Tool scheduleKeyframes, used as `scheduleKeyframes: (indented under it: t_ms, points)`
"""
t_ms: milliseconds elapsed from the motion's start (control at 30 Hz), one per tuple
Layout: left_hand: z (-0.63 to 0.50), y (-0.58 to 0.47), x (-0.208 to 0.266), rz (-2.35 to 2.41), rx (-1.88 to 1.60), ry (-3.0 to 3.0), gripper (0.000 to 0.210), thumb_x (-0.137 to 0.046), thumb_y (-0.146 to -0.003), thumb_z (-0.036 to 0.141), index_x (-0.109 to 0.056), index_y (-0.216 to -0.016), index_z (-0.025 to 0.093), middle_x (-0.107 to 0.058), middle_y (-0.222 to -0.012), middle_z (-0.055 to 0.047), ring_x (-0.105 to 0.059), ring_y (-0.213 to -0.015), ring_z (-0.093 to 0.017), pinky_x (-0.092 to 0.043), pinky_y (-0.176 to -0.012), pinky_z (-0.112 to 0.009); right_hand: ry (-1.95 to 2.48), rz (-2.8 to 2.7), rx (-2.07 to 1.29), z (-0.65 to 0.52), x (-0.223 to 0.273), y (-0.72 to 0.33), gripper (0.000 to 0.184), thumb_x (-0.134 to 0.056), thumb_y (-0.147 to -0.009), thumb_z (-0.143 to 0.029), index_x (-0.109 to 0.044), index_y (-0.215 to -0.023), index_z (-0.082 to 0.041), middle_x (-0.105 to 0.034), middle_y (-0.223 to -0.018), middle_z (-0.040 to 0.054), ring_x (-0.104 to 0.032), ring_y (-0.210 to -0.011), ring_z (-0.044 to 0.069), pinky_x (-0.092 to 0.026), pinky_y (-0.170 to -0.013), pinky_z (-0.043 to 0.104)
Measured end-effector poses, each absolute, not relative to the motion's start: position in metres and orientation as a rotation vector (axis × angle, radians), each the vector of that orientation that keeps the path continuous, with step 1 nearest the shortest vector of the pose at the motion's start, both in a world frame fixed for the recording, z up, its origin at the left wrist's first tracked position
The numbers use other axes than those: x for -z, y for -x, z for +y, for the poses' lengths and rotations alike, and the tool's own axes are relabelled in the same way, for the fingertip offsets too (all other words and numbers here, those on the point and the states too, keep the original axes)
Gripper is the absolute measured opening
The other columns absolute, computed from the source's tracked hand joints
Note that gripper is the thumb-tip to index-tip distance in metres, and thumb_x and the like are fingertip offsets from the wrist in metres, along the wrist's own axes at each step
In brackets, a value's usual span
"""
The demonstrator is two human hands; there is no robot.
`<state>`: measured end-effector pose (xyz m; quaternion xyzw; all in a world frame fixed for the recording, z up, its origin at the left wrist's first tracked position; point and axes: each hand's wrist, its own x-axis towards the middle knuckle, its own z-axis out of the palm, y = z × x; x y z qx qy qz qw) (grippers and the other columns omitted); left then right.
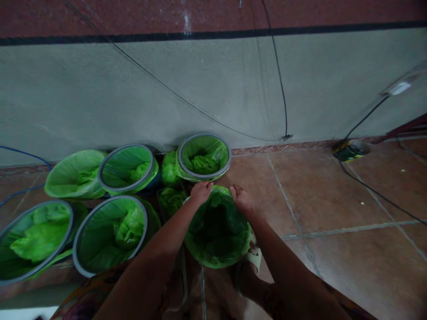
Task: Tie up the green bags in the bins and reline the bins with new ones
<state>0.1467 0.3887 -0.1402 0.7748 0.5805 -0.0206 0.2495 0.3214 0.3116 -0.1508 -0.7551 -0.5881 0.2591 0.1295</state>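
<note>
Between my feet stands a bin lined with a green plastic bag (218, 255), its mouth facing up and its inside dark. My left hand (201, 192) grips the far rim of the bag on the left, fingers closed over the edge. On the right of the same rim, my right hand (242, 198) pinches the bag's edge. No grey ring shows on this bin. Just beyond my left hand sits another bin (230, 155) with a grey ring over its green liner.
Several green-lined bins stand at left, including a ringed bin (74, 249) and a ringless one (58, 189). A black cable (167, 86) runs down the wall (213, 80). A dark tin (352, 151) sits at right on the tiled floor (333, 195).
</note>
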Motion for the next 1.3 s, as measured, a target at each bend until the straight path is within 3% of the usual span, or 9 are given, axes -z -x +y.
scheduleKeyframes:
  t_ms: [100, 233, 467, 667, 800, 933, 1033, 1133, 1300]
  points:
    - [0.382, -0.134, 0.147, 1.452, -0.04, -2.161, 0.033, -0.045, -0.096, 0.038, -0.073, -0.102, 0.022, -0.074, -0.107, -0.005, -0.066, -0.101, -0.018, -0.047, -0.091, -0.027, 2.096, -1.79, -0.863, 0.317, 0.163, -0.316, 0.049, -0.024, -0.102, -0.037, -0.067, -0.108, -0.014, -0.073, -0.105, 0.0139, -0.067, -0.098, 0.021, -0.047, -0.086, 0.026]
    - [0.374, -0.112, 0.155, 1.373, -0.084, -2.24, 0.026, -0.055, -0.092, 0.036, -0.069, -0.109, 0.022, -0.074, -0.109, -0.004, -0.066, -0.102, -0.019, -0.046, -0.094, -0.027, 2.056, -1.877, -0.91, 0.307, 0.176, -0.323, 0.043, -0.033, -0.1, -0.039, -0.065, -0.114, -0.014, -0.073, -0.101, 0.0133, -0.067, -0.093, 0.021, -0.047, -0.084, 0.027]
    - [0.362, -0.109, 0.153, 1.566, 0.249, -2.258, 0.026, -0.055, -0.09, 0.031, -0.061, -0.113, 0.019, -0.072, -0.104, -0.011, -0.067, -0.102, -0.024, -0.048, -0.088, -0.033, 2.113, -1.998, -0.866, 0.298, 0.182, -0.33, 0.037, -0.038, -0.097, -0.029, -0.061, -0.12, -0.013, -0.073, -0.105, 0.0148, -0.066, -0.096, 0.024, -0.047, -0.085, 0.03]
    - [0.353, -0.103, 0.128, 1.751, 0.075, -2.118, 0.072, -0.073, -0.075, 0.035, -0.043, -0.139, 0.021, -0.058, -0.135, -0.013, -0.053, -0.125, -0.031, -0.039, -0.104, -0.047, 2.134, -2.019, -0.8, 0.301, 0.168, -0.328, 0.058, -0.055, -0.089, -0.033, -0.044, -0.14, -0.007, -0.064, -0.124, 0.0203, -0.062, -0.113, 0.029, -0.046, -0.093, 0.034]
    - [0.33, -0.081, 0.116, 2.014, -0.204, -1.732, 0.069, -0.064, -0.082, 0.043, -0.044, -0.139, 0.012, -0.055, -0.137, -0.018, -0.052, -0.127, -0.03, -0.042, -0.103, -0.04, 1.968, -1.997, -0.755, 0.318, 0.154, -0.321, 0.056, -0.045, -0.095, -0.04, -0.041, -0.143, -0.012, -0.06, -0.133, 0.0164, -0.058, -0.12, 0.024, -0.043, -0.1, 0.032]
    - [0.283, -0.074, 0.125, 2.155, -0.233, -1.45, 0.071, -0.063, -0.084, 0.042, -0.041, -0.139, 0.003, -0.058, -0.132, -0.024, -0.056, -0.124, -0.03, -0.044, -0.099, -0.035, 1.991, -2.133, -0.906, 0.33, 0.149, -0.309, 0.033, -0.04, -0.098, -0.029, -0.061, -0.121, -0.016, -0.071, -0.113, 0.011, -0.065, -0.103, 0.02, -0.045, -0.09, 0.026]
    - [0.258, -0.078, 0.139, 2.078, -0.107, -1.331, 0.054, -0.057, -0.088, 0.027, -0.044, -0.136, 0.007, -0.067, -0.119, -0.019, -0.066, -0.109, -0.026, -0.049, -0.087, -0.031, 2.103, -2.106, -0.898, 0.321, 0.152, -0.307, 0.029, -0.039, -0.099, -0.027, -0.065, -0.108, -0.015, -0.073, -0.1, 0.0099, -0.067, -0.091, 0.018, -0.045, -0.08, 0.023]
    - [0.26, -0.079, 0.149, 2.03, 0.016, -1.359, 0.041, -0.049, -0.089, 0.016, -0.052, -0.13, 0.012, -0.072, -0.109, -0.015, -0.069, -0.102, -0.024, -0.05, -0.082, -0.029, 2.225, -1.923, -0.783, 0.298, 0.159, -0.309, 0.03, -0.039, -0.098, -0.027, -0.063, -0.111, -0.015, -0.072, -0.1, 0.0106, -0.067, -0.09, 0.018, -0.044, -0.076, 0.023]
    - [0.297, -0.07, 0.148, 1.863, 0.113, -1.747, 0.055, -0.052, -0.087, 0.014, -0.043, -0.141, 0.013, -0.07, -0.112, -0.017, -0.066, -0.11, -0.026, -0.047, -0.094, -0.034, 2.466, -1.566, -0.659, 0.245, 0.167, -0.305, 0.035, -0.037, -0.098, -0.031, -0.061, -0.118, -0.015, -0.072, -0.096, 0.0131, -0.067, -0.084, 0.02, -0.045, -0.072, 0.027]
